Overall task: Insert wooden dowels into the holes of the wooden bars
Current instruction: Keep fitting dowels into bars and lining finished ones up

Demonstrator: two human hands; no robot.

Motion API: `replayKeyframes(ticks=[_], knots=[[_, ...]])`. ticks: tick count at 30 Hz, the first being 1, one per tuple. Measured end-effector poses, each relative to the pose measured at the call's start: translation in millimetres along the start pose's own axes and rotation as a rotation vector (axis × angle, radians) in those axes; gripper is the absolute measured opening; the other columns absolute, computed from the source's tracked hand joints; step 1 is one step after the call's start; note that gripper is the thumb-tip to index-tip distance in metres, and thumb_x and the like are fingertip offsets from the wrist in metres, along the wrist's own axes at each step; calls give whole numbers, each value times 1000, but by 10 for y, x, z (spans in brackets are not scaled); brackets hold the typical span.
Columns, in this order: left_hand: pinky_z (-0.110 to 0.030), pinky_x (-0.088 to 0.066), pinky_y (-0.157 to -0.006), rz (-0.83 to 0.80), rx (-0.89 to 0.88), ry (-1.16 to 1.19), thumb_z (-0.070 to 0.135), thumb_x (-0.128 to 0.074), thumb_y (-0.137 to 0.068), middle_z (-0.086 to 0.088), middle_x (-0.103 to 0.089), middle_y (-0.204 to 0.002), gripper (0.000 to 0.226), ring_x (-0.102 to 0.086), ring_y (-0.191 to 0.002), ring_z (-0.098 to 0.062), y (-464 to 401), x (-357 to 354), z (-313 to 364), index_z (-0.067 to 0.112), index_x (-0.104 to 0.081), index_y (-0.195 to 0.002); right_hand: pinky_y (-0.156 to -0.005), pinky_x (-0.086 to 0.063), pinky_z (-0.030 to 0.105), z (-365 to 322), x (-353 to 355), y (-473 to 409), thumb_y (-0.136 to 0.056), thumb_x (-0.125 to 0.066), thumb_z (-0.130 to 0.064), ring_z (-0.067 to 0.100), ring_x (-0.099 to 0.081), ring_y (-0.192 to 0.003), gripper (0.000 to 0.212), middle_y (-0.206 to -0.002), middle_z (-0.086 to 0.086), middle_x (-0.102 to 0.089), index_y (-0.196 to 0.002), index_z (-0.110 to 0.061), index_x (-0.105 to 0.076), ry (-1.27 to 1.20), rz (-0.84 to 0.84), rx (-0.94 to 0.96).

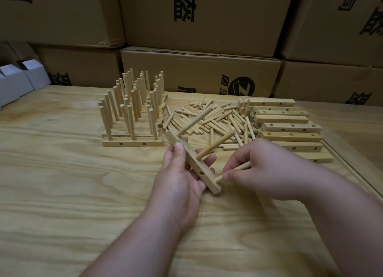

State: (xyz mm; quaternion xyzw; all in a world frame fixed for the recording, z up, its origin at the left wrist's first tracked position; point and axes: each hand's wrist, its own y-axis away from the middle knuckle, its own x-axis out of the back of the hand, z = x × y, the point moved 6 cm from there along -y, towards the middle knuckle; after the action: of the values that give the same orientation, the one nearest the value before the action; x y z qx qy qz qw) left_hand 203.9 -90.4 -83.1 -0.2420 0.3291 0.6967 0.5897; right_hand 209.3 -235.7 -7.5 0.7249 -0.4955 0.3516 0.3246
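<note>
The right hand point(267, 168) pinches a dowel point(232, 173) between thumb and fingertips point(226, 175), its near end pressed up against the right-facing side of the bar point(194, 164) close to the bar's near end. Whether that tip is already seated in a hole or only touching the wood cannot be told — the fingers and the dowel's end hide the spot. The dowel's long axis runs out to the right from the bar, roughly square to it, so the push should go leftward along that axis, straight from the pinching fingers into the bar.

The left hand point(178, 173) grips the bar from behind and below, thumb over its upper edge, fingers curled under. The bar lies diagonally, far end up-left, near end by the right fingertips. Two dowels point(214, 145) already stand out of it further along, and an open hole point(201, 173) shows on the face toward the camera.

Beyond the right fingers lie the loose dowels point(209, 119) and, further right, the stack of bare bars point(288, 125). Beyond the left thumb stand the finished bars point(132, 119) on the table point(62, 183).
</note>
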Motion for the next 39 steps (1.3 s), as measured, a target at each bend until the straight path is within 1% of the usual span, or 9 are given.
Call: replayKeyframes(ticks=[7, 11, 14, 16, 22, 24, 30, 36, 39], knots=[[-55, -61, -78, -15, 13, 44, 39, -42, -105, -13, -74, -105, 31, -76, -93, -29, 6, -10, 12, 26, -58, -128, -65, -60, 34, 11, 15, -15, -83, -77, -45, 9, -69, -73, 9, -77, -6, -74, -84, -36, -77, -131, 33, -7], [-62, -57, -84, -10, 39, 117, 42, -35, -107, -19, -75, -108, 42, -73, -102, -36, -5, -4, 30, 18, -46, -140, -49, -47, 13, -35, 22, -7, -70, -81, -53, -1, -67, -59, 45, -79, -3, -76, -106, -30, -68, -487, -3, 54], [-50, -62, -66, 56, 45, 202, 43, -32, -108, -18, -72, -111, 46, -76, -92, -33, -30, 41, 62, 13, -47, -140, -54, -49, 16, 5, 25, -18, -54, -81, -67, 0, -65, -64, 60, -88, -3, -75, -103, -34, -72, -412, 8, 40], [-48, -62, -61, 81, 36, 266, 42, -32, -109, -17, -73, -107, 43, -76, -89, -32, -43, 60, 88, 15, -49, -138, -61, -52, 20, 42, -11, -33, -52, -81, -69, -1, -66, -72, 57, -87, -10, -71, -99, -37, -74, -275, 19, 6], [-55, -58, -86, 86, 47, 271, 46, -34, -107, -16, -75, -108, 44, -76, -94, -34, -36, 57, 80, 19, -51, -137, -66, -59, 35, 58, -165, -107, -75, -84, -45, 9, -69, -70, 17, -76, -13, -72, -86, -33, -78, -182, 65, 16], [-56, -60, -79, 62, 72, 261, 49, -38, -105, -16, -76, -109, 38, -75, -97, -35, -17, 32, 75, 27, -56, -130, -64, -58, 33, 79, -172, -129, -77, -82, -45, 9, -69, -70, 14, -76, -12, -73, -86, -36, -79, -187, 100, 31], [-52, -54, -99, -58, 153, 54, 48, -44, -102, -18, -74, -114, 43, -72, -107, -33, 51, -52, -23, 21, -55, -133, -50, -44, 11, 126, -240, -161, -81, -82, -26, -4, -62, -55, 9, -67, -14, -73, -84, -35, -80, -347, 216, 104], [-39, -56, -96, -171, 166, -223, 35, -46, -105, -12, -77, -110, 36, -74, -102, -23, 70, -107, -127, 11, -63, -126, -56, -47, 5, 119, -64, -171, -76, -83, -30, -11, -67, -78, 18, -79, -27, -73, -82, -44, -73, -354, 380, 112], [-34, -56, -83, -216, 119, -272, 28, -45, -106, -8, -77, -85, 31, -74, -81, -19, 76, -120, -121, 12, -69, -97, -65, -47, 14, 24, 96, -273, -76, -82, -36, -14, -65, -81, 14, -82, -30, -72, -87, -42, -75, -342, 406, 136]])
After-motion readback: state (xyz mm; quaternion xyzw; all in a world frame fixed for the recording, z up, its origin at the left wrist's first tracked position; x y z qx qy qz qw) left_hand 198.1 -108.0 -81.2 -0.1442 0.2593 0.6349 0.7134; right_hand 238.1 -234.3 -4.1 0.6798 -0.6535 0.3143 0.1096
